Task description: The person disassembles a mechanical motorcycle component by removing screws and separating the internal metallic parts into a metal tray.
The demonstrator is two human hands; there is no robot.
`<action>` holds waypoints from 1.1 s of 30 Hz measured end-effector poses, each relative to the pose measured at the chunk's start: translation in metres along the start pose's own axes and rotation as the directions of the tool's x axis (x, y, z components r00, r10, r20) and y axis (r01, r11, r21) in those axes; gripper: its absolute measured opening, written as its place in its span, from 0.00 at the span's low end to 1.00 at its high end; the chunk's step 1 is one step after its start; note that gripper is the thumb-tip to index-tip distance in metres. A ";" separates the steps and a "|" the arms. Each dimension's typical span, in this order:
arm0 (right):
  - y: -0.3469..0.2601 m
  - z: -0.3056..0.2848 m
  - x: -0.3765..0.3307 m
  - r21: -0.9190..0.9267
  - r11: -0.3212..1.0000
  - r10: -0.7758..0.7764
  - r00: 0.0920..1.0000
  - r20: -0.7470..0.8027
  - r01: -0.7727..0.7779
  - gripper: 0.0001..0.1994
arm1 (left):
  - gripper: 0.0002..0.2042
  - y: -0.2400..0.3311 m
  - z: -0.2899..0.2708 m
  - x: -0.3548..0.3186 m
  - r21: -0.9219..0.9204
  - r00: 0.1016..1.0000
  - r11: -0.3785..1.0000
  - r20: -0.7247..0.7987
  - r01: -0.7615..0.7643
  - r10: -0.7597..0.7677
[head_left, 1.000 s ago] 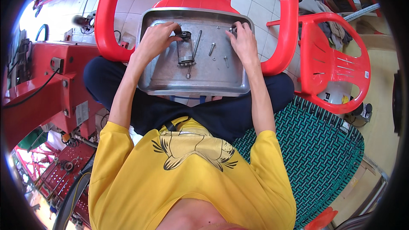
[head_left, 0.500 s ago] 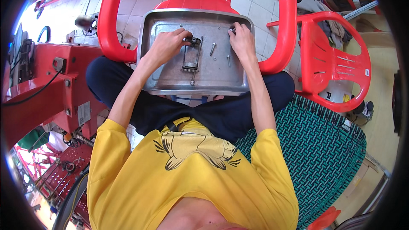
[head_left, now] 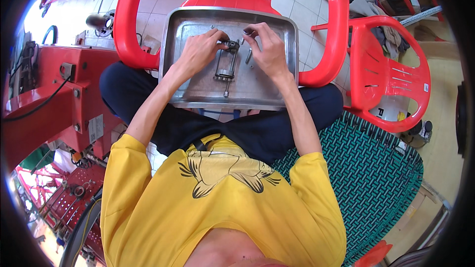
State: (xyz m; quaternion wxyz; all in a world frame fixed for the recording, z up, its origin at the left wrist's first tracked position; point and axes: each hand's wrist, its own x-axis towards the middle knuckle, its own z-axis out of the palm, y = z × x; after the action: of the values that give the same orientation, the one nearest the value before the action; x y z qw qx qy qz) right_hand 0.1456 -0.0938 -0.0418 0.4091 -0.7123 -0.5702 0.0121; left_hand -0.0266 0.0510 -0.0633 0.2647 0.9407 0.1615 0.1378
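A metal assembly (head_left: 225,73) of two end pieces joined by long thin rods stands out in the shallow steel tray (head_left: 185,96) before me. My left hand (head_left: 202,49) is closed on its far end, thumb and fingers round the dark end piece. Just to the right, my right hand (head_left: 267,49) pinches a small bolt-like metal piece (head_left: 246,33) between thumb and fingers, near the assembly's far right corner. A loose bolt (head_left: 249,56) lies under that hand's thumb side, with a small nut (head_left: 252,66) closer to me.
The tray rests between the arms of a red plastic chair (head_left: 324,64), against my crossed legs. A second red chair (head_left: 381,74) and a green woven seat (head_left: 366,173) are at my right. Red machinery (head_left: 59,94) stands close on the left.
My right hand has moved left from the tray's far right corner toward the assembly, carrying the small piece. My left hand keeps its hold; the assembly has tilted slightly.
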 end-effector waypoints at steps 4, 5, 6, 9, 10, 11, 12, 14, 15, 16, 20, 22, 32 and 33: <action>-0.002 0.003 -0.003 -0.090 0.993 -0.075 0.997 -0.001 0.075 0.11 | 0.10 -0.003 0.005 0.000 -0.061 1.000 0.998 -0.021 -0.019 0.018; -0.002 0.004 -0.003 -0.089 0.993 -0.081 0.997 0.005 0.082 0.11 | 0.10 -0.004 0.005 0.000 -0.080 0.999 0.996 -0.032 -0.037 0.034; -0.001 0.005 -0.003 -0.088 0.992 -0.088 0.996 0.010 0.088 0.11 | 0.10 -0.003 0.006 0.000 -0.087 0.999 0.996 -0.040 -0.034 0.031; -0.002 0.006 -0.002 -0.078 0.992 -0.098 0.995 0.034 0.100 0.11 | 0.10 0.000 0.008 0.001 -0.111 0.999 0.994 -0.039 -0.004 0.000; -0.003 0.006 -0.002 -0.073 0.992 -0.100 0.994 0.044 0.103 0.11 | 0.10 -0.001 0.008 0.002 -0.118 1.000 0.993 -0.021 0.020 -0.023; -0.002 0.006 -0.003 -0.073 0.990 -0.115 0.993 0.041 0.118 0.12 | 0.10 0.000 0.007 0.003 -0.124 0.999 0.991 -0.001 0.045 -0.045; -0.002 0.006 -0.003 -0.074 0.988 -0.130 0.991 0.038 0.132 0.12 | 0.11 0.001 0.006 0.003 -0.130 0.999 0.990 0.005 0.047 -0.047; -0.004 0.008 -0.004 -0.032 0.993 -0.109 0.994 0.012 0.109 0.12 | 0.11 0.002 0.004 0.003 -0.137 0.999 0.989 0.014 0.053 -0.052; -0.007 0.009 -0.004 0.012 0.997 -0.072 0.997 -0.010 0.072 0.12 | 0.11 0.002 0.004 0.003 -0.139 0.999 0.989 0.013 0.048 -0.047; -0.009 0.010 -0.004 0.056 0.998 -0.034 0.999 -0.031 0.035 0.12 | 0.11 0.002 0.004 0.004 -0.142 0.999 0.989 0.012 0.043 -0.042; -0.005 0.010 -0.003 0.015 0.995 -0.102 0.995 0.003 0.102 0.10 | 0.11 0.004 0.003 0.004 -0.139 1.000 0.990 -0.002 0.028 -0.028; -0.005 0.010 -0.002 -0.010 0.993 -0.116 0.993 0.000 0.116 0.10 | 0.11 0.003 0.002 0.004 -0.139 0.999 0.990 0.015 0.034 -0.032; -0.005 0.005 -0.001 -0.057 0.989 -0.136 0.991 0.002 0.136 0.10 | 0.11 -0.002 0.004 0.004 -0.133 1.000 0.991 0.010 0.012 -0.011; -0.005 0.005 0.000 -0.061 0.991 -0.124 0.992 -0.026 0.123 0.10 | 0.11 -0.001 0.004 0.004 -0.135 1.000 0.991 0.013 0.016 -0.014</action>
State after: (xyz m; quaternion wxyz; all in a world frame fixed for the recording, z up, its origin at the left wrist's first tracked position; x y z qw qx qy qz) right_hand 0.1387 -0.0913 -0.0420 0.3960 -0.6877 -0.6071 -0.0408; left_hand -0.0218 0.0521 -0.0663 0.3298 0.9201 0.1574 0.1409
